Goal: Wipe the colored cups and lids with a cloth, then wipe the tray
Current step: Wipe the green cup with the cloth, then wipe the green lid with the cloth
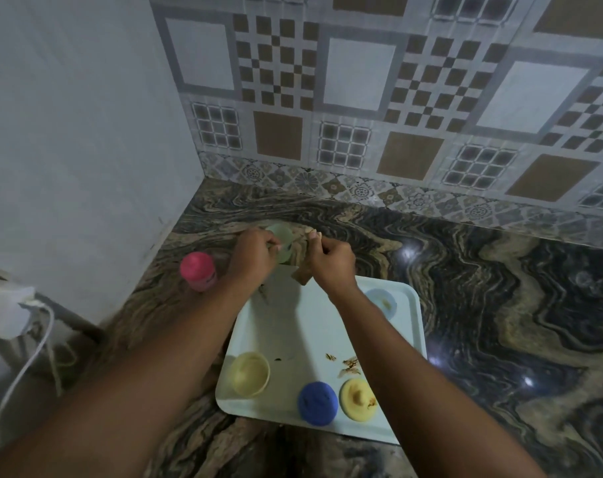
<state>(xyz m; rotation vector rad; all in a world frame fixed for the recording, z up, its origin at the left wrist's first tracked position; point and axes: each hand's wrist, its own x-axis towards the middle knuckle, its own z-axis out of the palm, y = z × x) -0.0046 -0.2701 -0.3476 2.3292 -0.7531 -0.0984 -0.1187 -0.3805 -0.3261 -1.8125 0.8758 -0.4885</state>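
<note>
We hold the pale green cup [282, 241] just past the 11 o'clock corner of the tray [293, 322], our left hand [255, 257] curled round its side and our right hand [331, 263] pinching the brownish cloth [301, 270] against its 4 o'clock edge. To wipe it well, we should probably turn the cup in the left fingers while the cloth drags round rim and wall, pressing lightly so nothing slips. The pink cup [198, 270] stands on the counter at its 9 o'clock.
</note>
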